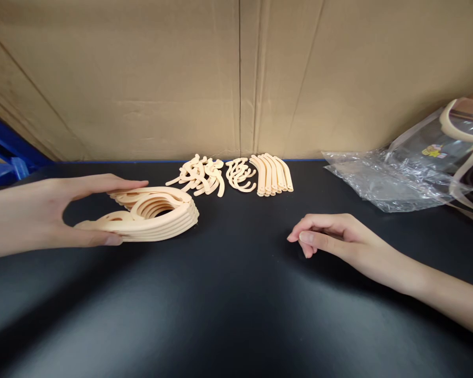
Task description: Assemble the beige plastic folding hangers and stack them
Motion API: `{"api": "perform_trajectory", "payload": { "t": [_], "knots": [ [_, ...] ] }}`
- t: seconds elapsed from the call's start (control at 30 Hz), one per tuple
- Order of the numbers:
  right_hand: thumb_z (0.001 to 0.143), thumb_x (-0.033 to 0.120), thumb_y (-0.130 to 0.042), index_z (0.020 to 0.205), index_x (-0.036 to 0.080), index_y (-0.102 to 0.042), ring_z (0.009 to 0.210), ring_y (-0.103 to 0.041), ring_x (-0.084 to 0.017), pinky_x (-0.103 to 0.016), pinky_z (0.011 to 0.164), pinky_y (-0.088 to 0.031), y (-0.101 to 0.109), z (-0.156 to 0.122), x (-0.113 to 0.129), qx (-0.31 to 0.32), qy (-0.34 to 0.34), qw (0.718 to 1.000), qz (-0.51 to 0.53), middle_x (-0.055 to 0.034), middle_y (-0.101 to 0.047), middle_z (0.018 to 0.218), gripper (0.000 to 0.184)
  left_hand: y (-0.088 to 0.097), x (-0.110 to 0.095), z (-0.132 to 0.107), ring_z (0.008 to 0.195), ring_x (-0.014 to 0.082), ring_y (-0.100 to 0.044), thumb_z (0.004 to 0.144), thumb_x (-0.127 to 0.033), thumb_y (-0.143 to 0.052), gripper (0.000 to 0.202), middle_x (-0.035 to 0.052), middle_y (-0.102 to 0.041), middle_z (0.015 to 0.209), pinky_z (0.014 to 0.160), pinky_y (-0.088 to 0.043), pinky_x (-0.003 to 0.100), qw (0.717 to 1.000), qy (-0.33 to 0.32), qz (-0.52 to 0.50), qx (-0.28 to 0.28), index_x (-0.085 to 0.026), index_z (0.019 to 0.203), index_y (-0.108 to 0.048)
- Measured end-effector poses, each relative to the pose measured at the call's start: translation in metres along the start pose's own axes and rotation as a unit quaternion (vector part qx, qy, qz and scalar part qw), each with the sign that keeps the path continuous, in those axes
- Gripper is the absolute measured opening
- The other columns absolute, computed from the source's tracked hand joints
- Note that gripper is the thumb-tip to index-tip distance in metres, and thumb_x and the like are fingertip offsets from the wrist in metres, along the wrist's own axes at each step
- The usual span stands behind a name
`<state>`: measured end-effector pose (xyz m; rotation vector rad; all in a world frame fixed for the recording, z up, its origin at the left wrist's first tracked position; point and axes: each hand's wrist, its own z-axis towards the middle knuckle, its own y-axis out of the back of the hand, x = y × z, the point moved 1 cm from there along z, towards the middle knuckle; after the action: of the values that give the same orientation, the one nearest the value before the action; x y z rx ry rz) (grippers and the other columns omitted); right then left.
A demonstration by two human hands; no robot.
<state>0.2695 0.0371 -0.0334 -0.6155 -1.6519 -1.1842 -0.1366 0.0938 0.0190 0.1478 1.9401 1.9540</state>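
The cream, plastic-looking stack of curved, looped pieces [161, 227], pinched edgewise by the left hand [53, 212] at the smooth black tabletop's [228, 299] left, could fan apart if thumb pressure slackened — its layers seem loose — the right hand [349, 239] being half-open, empty and well apart.

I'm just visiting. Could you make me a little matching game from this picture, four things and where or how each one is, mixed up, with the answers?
Things:
1. left hand
2. right hand
3. long curved strips
4. crumpled clear plastic

Places and states:
A. lying side by side at the back of the black table
B. loosely curled, holding nothing
C. on the right side of the picture, near the cardboard
D. gripping the stack of cream pieces

Right pairs: 1-D, 2-B, 3-A, 4-C
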Motion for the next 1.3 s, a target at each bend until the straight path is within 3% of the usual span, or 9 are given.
{"api": "perform_trajectory", "payload": {
  "t": [0.33,0.6,1.07,1.3],
  "knots": [
    [0.096,0.044,-0.060,0.093,0.029,-0.073,0.073,-0.060,-0.010,-0.023,0.071,-0.040,0.000,-0.001,0.000,0.001,0.000,1.000,0.000,0.0057,-0.066,0.074,0.020,0.000,0.006,0.000,0.119,0.0282,-0.061,0.062,-0.059,-0.065,0.087,-0.0048,-0.062,0.132,0.106,-0.040,0.038,1.000,0.007,0.022,0.003,-0.034,0.143,-0.046],
    [0.096,0.044,-0.060,0.094,0.028,-0.073,0.073,-0.060,-0.010,-0.024,0.070,-0.040,0.000,-0.001,0.000,0.005,0.003,1.000,-0.004,0.0053,-0.066,0.074,0.021,-0.002,0.013,0.002,0.114,0.0306,-0.064,0.061,-0.061,-0.063,0.091,-0.0020,-0.065,0.129,0.099,-0.046,0.040,0.999,0.032,0.032,0.021,-0.035,0.145,-0.043],
    [0.096,0.044,-0.059,0.095,0.026,-0.073,0.074,-0.061,-0.013,-0.026,0.072,-0.041,-0.001,-0.001,0.001,0.006,-0.001,1.000,-0.003,0.0033,-0.066,0.075,0.022,-0.002,0.003,0.000,0.118,0.0291,-0.061,0.064,-0.055,-0.062,0.090,-0.0006,-0.060,0.137,0.109,-0.040,0.037,0.998,0.040,0.015,0.039,-0.028,0.147,-0.041],
    [0.096,0.045,-0.059,0.094,0.026,-0.073,0.075,-0.061,-0.013,-0.026,0.073,-0.042,0.000,-0.001,0.002,0.007,0.000,1.000,-0.005,0.0029,-0.067,0.076,0.024,-0.005,0.005,0.001,0.120,0.0292,-0.061,0.063,-0.054,-0.063,0.091,-0.0008,-0.059,0.138,0.110,-0.039,0.036,0.998,0.042,0.017,0.036,-0.029,0.148,-0.039]
  ]
}}
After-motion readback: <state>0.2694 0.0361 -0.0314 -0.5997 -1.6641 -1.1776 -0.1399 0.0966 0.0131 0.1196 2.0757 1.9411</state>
